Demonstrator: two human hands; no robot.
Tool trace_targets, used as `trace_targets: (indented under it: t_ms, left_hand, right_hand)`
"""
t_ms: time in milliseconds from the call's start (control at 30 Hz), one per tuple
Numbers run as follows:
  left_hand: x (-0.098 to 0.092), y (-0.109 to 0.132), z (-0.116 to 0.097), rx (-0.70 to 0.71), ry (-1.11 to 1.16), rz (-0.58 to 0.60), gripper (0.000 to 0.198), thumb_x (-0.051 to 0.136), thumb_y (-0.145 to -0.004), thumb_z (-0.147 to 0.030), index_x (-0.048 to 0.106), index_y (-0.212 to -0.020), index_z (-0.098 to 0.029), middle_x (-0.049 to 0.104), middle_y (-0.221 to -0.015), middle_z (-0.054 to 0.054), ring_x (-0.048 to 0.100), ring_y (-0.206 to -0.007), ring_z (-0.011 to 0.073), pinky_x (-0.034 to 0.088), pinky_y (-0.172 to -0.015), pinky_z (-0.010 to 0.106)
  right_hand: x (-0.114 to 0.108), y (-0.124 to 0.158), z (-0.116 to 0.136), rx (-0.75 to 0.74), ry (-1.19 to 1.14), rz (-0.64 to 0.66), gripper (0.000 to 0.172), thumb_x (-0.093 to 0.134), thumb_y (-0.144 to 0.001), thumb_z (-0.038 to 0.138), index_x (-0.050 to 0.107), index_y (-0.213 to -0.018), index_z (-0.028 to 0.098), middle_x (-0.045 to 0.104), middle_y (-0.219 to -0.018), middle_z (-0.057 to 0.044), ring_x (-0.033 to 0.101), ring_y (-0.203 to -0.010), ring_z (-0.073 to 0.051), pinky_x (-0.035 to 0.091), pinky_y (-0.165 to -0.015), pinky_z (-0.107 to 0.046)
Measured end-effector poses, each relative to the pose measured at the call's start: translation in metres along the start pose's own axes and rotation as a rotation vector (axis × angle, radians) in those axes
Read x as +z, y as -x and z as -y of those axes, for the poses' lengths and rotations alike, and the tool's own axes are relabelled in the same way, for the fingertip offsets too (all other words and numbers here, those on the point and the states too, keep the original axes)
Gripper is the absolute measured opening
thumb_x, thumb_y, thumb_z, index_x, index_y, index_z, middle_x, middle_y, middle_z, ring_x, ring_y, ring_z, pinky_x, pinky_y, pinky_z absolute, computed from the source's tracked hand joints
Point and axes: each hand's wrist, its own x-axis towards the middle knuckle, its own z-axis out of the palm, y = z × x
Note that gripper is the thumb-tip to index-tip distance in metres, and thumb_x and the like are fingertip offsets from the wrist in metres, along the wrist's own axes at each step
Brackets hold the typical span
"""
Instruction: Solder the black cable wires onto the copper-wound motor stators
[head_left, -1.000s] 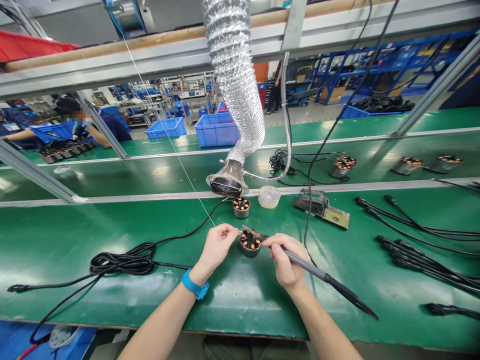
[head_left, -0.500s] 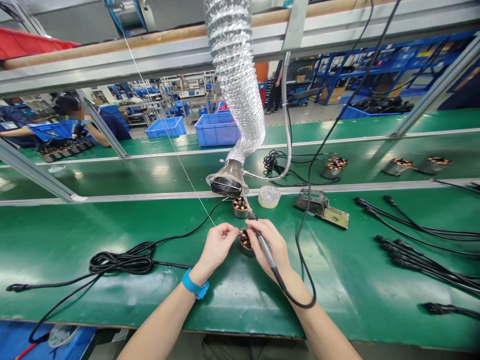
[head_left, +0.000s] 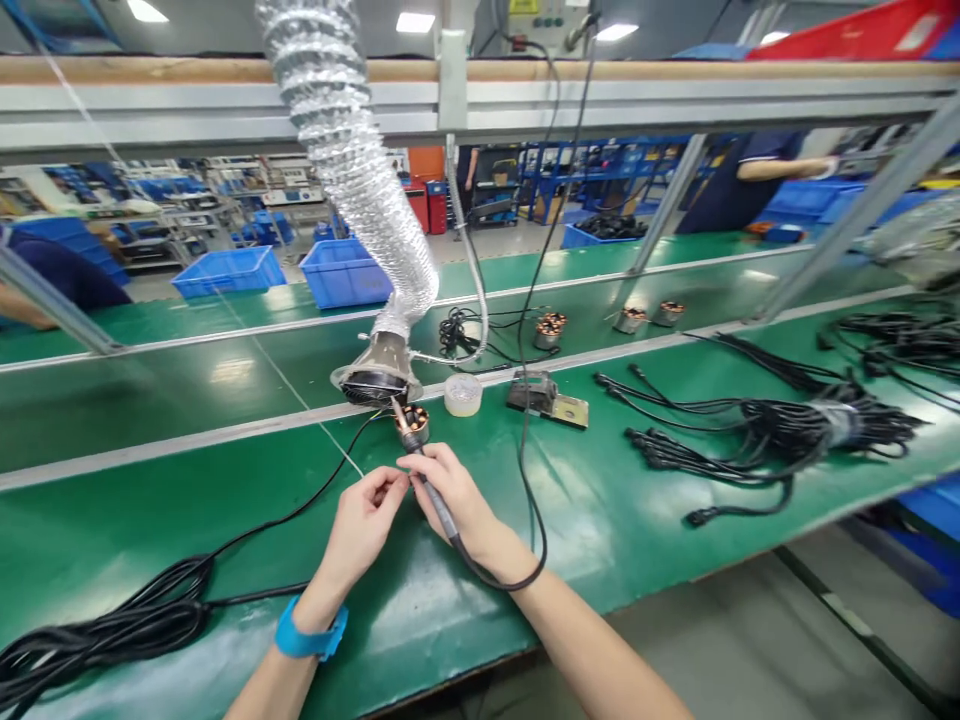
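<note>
Right grip (head_left: 454, 500) around soldering iron (head_left: 406, 436), tip away

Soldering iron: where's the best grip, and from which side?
Take the iron by its black handle, pen-style, from the near, cord end. Its bare metal tip points away toward the stator, so the far end is likely hot; the slim round handle suits a finger pinch. The right hand holds it that way, while the left hand pinches solder wire.

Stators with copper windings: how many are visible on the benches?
4. One stator stands at the soldering iron tip; three on the far belt. Another may hide under the left hand and right hand.
</note>
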Motion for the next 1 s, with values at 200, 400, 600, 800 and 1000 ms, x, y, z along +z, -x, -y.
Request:
trace_targets:
  t_ms: [200, 400, 600, 800, 1000]
  left_hand:
    - [-0.01, -0.001, -0.005, 0.002, -0.08, 0.055, 0.03, 0.061, -0.084, -0.045, 0.071, -0.083, -0.016, 0.066, -0.074, 0.003, 0.056, -0.068, 0.0168, 0.043, -0.063, 0.024]
    - [-0.003, -0.004, -0.002, -0.099, 0.043, 0.042, 0.034, 0.064, -0.081, -0.047, 0.066, -0.076, -0.014, 0.057, -0.064, -0.001, 0.044, -0.053, 0.01, 0.033, -0.05, 0.021]
    - [0.0, -0.009, 0.002, -0.136, 0.12, -0.042, 0.027, 0.066, -0.077, -0.039, 0.066, -0.071, -0.013, 0.056, -0.06, -0.001, 0.04, -0.05, 0.0079, 0.032, -0.05, 0.021]
    - [-0.002, -0.009, -0.003, -0.153, 0.162, -0.072, 0.021, 0.064, -0.076, -0.033, 0.067, -0.07, -0.013, 0.059, -0.06, 0.001, 0.045, -0.051, 0.0095, 0.034, -0.052, 0.022]
    - [-0.002, -0.009, 0.0, -0.106, 0.11, -0.076, 0.019, 0.062, -0.078, -0.031, 0.067, -0.07, -0.013, 0.064, -0.067, 0.002, 0.053, -0.06, 0.0121, 0.04, -0.059, 0.023]
  right_hand:
    - [0.001, 0.004, 0.001, 0.015, 0.029, -0.058, 0.033, 0.045, -0.092, 0.013, 0.053, -0.122, 0.025, 0.054, -0.101, -0.006, 0.059, -0.09, -0.016, 0.053, -0.08, -0.028]
    - [0.001, 0.006, 0.002, 0.031, 0.006, -0.043, 0.034, 0.046, -0.091, 0.011, 0.054, -0.122, 0.023, 0.054, -0.102, -0.007, 0.058, -0.088, -0.016, 0.053, -0.079, -0.029]
    - [-0.002, 0.01, 0.003, 0.063, -0.113, -0.064, 0.035, 0.051, -0.089, 0.01, 0.054, -0.121, 0.025, 0.054, -0.102, -0.006, 0.06, -0.087, -0.014, 0.053, -0.079, -0.027]
    - [0.002, 0.008, -0.003, 0.161, -0.11, -0.132, 0.029, 0.053, -0.09, 0.013, 0.056, -0.116, 0.025, 0.054, -0.1, -0.004, 0.06, -0.083, -0.014, 0.054, -0.078, -0.028]
    - [0.011, 0.003, -0.006, 0.248, -0.127, -0.148, 0.029, 0.055, -0.087, 0.013, 0.057, -0.114, 0.024, 0.055, -0.099, -0.004, 0.06, -0.076, -0.013, 0.055, -0.079, -0.029]
